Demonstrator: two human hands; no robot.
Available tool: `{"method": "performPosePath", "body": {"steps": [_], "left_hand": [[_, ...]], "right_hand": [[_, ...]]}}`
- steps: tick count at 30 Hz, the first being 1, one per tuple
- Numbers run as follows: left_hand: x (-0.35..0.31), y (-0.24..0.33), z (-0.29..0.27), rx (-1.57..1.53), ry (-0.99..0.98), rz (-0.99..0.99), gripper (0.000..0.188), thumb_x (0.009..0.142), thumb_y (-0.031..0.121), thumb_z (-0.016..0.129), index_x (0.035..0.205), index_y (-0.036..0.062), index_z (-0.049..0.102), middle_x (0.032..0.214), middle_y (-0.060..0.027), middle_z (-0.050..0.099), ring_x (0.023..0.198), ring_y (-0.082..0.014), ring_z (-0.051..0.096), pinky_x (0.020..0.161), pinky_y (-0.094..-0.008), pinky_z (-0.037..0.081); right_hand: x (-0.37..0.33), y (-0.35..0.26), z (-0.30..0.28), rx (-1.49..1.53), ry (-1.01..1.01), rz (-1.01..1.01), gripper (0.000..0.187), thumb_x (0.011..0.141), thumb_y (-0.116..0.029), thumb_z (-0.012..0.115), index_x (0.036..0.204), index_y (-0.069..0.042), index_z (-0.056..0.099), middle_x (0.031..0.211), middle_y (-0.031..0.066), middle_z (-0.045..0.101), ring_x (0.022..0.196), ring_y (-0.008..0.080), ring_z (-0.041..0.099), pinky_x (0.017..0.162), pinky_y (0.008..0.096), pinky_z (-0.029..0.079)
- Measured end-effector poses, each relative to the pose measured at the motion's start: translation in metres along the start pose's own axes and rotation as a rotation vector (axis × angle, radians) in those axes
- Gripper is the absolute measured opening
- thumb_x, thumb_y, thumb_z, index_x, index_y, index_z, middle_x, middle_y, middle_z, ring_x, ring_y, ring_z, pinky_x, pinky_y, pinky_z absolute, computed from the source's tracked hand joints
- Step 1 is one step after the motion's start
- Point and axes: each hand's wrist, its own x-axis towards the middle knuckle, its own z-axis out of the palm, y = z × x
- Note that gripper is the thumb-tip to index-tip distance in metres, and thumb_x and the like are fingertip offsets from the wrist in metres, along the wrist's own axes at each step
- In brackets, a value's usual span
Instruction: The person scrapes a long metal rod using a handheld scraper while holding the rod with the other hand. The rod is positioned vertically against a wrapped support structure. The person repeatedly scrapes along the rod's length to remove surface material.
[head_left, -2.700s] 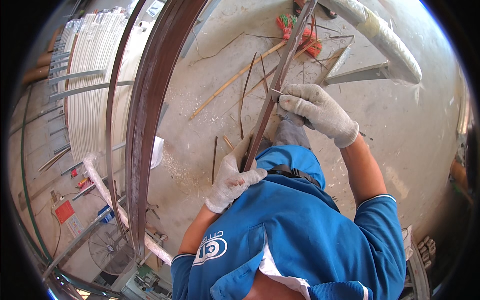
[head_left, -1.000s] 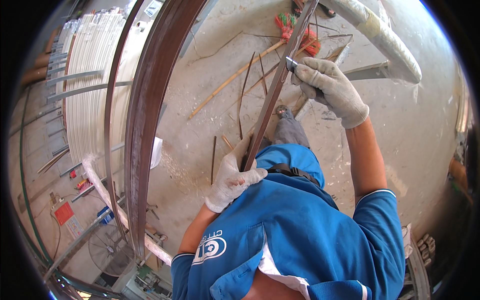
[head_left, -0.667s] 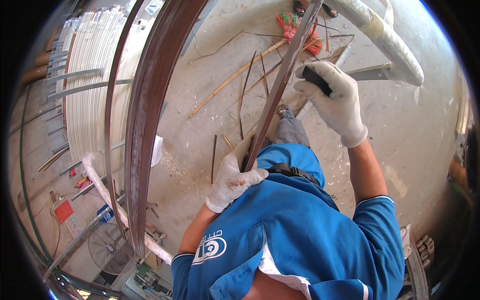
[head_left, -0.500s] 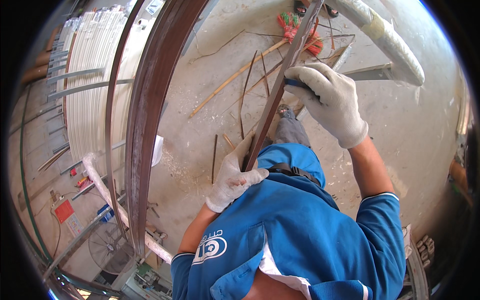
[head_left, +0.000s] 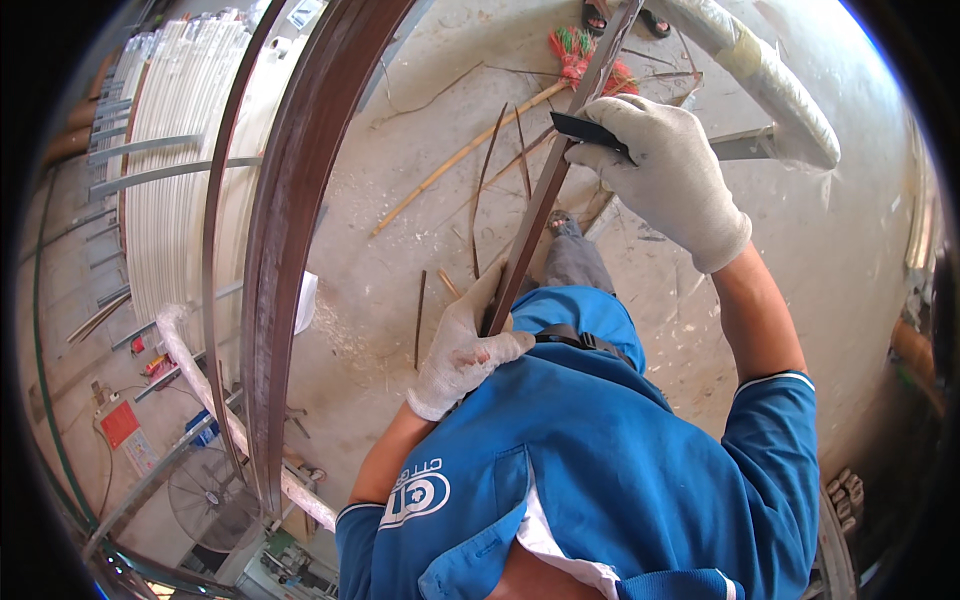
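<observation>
1. My gloved left hand is wrapped around the near end of a narrow brown bar, just in front of my waist.
2. The bar slants away from me, up past the top edge of my view.
3. My gloved right hand is curled, pinching a flat black tool across the bar; I can't tell whether it touches.
4. Beyond the bar, a red-and-green broom lies on the floor.

Slanting brown bar, flat black tool across it
</observation>
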Motion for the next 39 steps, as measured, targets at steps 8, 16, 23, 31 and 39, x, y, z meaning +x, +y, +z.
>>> {"method": "performPosePath", "body": {"steps": [8,16,23,31,39], "left_hand": [[0.001,-0.004,0.003,-0.059,-0.027,0.003,0.078,0.084,0.015,0.069,0.153,-0.0038,0.038,0.081,0.0032,0.049,0.070,-0.0046,0.045,0.067,-0.0191,0.041],[0.004,-0.006,0.004,0.080,0.010,0.095,0.079,0.080,0.013,0.072,0.152,-0.0027,0.042,0.084,0.0028,0.051,0.072,-0.0058,0.043,0.066,-0.0205,0.041],[-0.001,-0.003,0.004,-0.048,-0.005,0.005,0.080,0.080,0.010,0.071,0.153,-0.0038,0.041,0.084,0.0026,0.050,0.072,-0.0057,0.043,0.067,-0.0202,0.041],[-0.002,-0.003,0.004,-0.051,-0.005,-0.021,0.079,0.080,0.005,0.068,0.154,-0.0013,0.040,0.084,0.0028,0.049,0.074,-0.0052,0.045,0.071,-0.0192,0.042],[0.002,-0.005,0.005,0.023,0.023,-0.007,0.080,0.078,0.006,0.074,0.153,0.0021,0.044,0.080,0.0048,0.047,0.073,-0.0050,0.044,0.067,-0.0200,0.040]], "right_hand": [[-0.003,0.003,0.003,0.017,0.030,0.031,0.016,0.089,-0.016,0.069,0.102,-0.006,0.071,0.087,0.0153,0.067,0.081,0.0357,0.068,0.071,0.0436,0.054],[-0.008,0.012,-0.003,-0.168,0.022,-0.213,0.020,0.082,-0.008,0.071,0.102,-0.007,0.072,0.096,0.0081,0.069,0.082,0.0260,0.071,0.070,0.0365,0.057],[0.005,0.007,-0.012,-0.382,-0.152,-0.306,0.013,0.076,-0.006,0.070,0.088,-0.009,0.069,0.088,0.0079,0.067,0.084,0.0243,0.073,0.069,0.0362,0.059],[0.018,0.007,-0.010,-0.359,-0.183,-0.302,0.013,0.079,-0.004,0.071,0.091,-0.006,0.070,0.090,0.0120,0.071,0.085,0.0279,0.075,0.068,0.0371,0.060],[0.018,0.010,-0.012,-0.279,-0.172,-0.223,0.023,0.085,-0.010,0.068,0.107,-0.006,0.070,0.085,0.0148,0.067,0.083,0.0344,0.068,0.076,0.0430,0.055]]}}
